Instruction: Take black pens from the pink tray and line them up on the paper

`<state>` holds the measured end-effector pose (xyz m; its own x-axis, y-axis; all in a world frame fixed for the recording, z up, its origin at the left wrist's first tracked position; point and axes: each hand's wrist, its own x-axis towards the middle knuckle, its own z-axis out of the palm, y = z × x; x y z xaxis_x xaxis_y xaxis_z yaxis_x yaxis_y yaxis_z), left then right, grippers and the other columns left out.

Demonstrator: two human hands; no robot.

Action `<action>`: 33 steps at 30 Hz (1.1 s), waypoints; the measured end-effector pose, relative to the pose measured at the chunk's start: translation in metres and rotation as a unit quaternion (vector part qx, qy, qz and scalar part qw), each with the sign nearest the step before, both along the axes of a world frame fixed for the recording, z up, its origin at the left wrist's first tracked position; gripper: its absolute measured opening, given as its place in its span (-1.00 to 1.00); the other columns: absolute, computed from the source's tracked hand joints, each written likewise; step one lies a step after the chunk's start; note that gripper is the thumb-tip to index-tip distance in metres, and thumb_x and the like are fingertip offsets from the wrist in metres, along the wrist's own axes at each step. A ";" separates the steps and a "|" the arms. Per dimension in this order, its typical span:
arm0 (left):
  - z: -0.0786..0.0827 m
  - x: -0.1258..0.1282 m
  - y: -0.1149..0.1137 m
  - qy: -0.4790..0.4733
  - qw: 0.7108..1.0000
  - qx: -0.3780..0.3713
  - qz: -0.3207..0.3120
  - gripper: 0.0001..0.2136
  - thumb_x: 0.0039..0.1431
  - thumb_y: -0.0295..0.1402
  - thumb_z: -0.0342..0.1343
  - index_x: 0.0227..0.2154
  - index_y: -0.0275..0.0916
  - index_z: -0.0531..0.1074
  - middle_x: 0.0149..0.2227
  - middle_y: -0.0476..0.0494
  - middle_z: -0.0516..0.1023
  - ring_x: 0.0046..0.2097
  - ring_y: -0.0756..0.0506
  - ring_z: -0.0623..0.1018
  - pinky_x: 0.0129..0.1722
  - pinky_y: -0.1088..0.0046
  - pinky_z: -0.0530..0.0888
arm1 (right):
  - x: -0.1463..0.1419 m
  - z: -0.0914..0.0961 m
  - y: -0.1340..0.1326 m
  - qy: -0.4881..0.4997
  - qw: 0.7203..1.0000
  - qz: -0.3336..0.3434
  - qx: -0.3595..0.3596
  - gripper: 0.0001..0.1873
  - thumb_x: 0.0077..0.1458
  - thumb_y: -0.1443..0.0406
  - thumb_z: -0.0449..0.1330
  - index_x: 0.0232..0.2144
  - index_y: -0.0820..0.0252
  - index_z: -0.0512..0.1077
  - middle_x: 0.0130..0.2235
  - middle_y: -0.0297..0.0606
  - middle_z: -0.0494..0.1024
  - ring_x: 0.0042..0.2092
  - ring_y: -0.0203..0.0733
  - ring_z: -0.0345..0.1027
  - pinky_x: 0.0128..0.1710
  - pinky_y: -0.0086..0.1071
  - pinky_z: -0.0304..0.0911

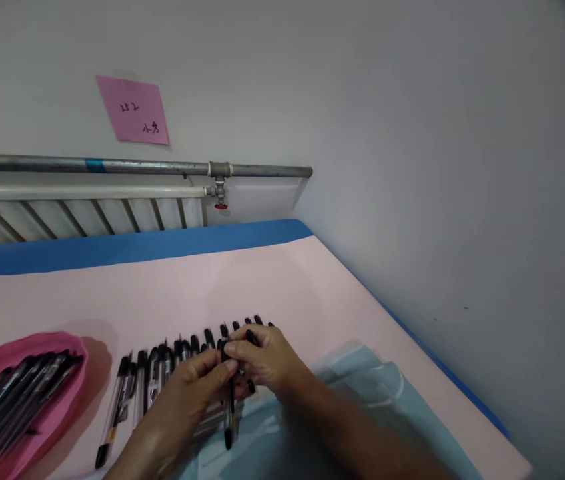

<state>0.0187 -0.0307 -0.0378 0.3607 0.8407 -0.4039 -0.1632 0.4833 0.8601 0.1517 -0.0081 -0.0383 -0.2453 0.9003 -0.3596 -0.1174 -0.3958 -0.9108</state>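
My left hand [187, 393] and my right hand [272, 360] meet over the table, fingertips closed on the upper part of one black-capped pen [228, 437], which points down toward me. A short black piece [252, 338] sticks up from my right fingers; whether it is a cap or the end of another pen I cannot tell. Behind and left of my hands lies a row of clear-barrelled pens with black caps [141, 380], side by side. My hands cover part of that row. Under my right forearm spreads a light blue plastic sheet or bag [372, 380].
At the left stands a pink basket [82, 347] with a bundle of pens [22, 400] in it. The pink tabletop [172, 293] has a blue border [127, 248]. A radiator with pipes [157, 167] runs behind, and a wall [442, 200] closes off the right side.
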 end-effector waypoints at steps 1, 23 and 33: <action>0.001 0.000 0.000 0.014 1.000 0.014 -0.008 -0.79 0.00 -0.23 0.13 -0.52 -0.30 0.44 -0.53 -0.08 0.50 -0.46 -0.01 0.46 -0.40 0.48 0.37 | 0.001 0.001 0.000 0.006 1.000 -0.004 0.007 -0.83 -0.18 0.26 0.23 -0.52 0.23 0.33 -0.72 -0.51 0.25 -0.71 -0.45 0.12 -0.74 -0.58 -0.04; 0.010 0.002 -0.002 0.098 0.988 -0.008 0.121 -0.74 -0.16 -0.16 0.22 -0.43 -0.23 0.52 -0.38 -0.15 0.56 -0.27 -0.16 0.53 -0.24 0.34 0.45 | 0.105 -0.020 0.065 -0.182 0.981 -0.057 -0.025 -0.86 -0.15 0.36 0.16 -0.59 0.26 0.23 -0.68 -0.45 0.24 -0.74 -0.54 -0.14 -0.78 -0.59 -0.31; 0.002 -0.006 0.003 0.089 0.994 -0.022 0.054 -0.75 -0.11 -0.14 0.19 -0.42 -0.21 0.49 -0.39 -0.12 0.53 -0.24 -0.13 0.50 -0.19 0.35 0.41 | 0.086 -0.028 0.064 -0.284 0.958 -0.025 0.019 -0.87 -0.11 0.32 0.11 -0.61 0.21 0.24 -0.76 -0.52 0.12 -0.74 -0.46 -0.09 -0.75 -0.52 -0.21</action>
<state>0.0131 -0.0274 -0.0362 0.1888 0.8506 -0.4907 -0.0638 0.5092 0.8583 0.2379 0.0563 -0.0660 0.0250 0.9210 -0.3887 0.3838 -0.3679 -0.8470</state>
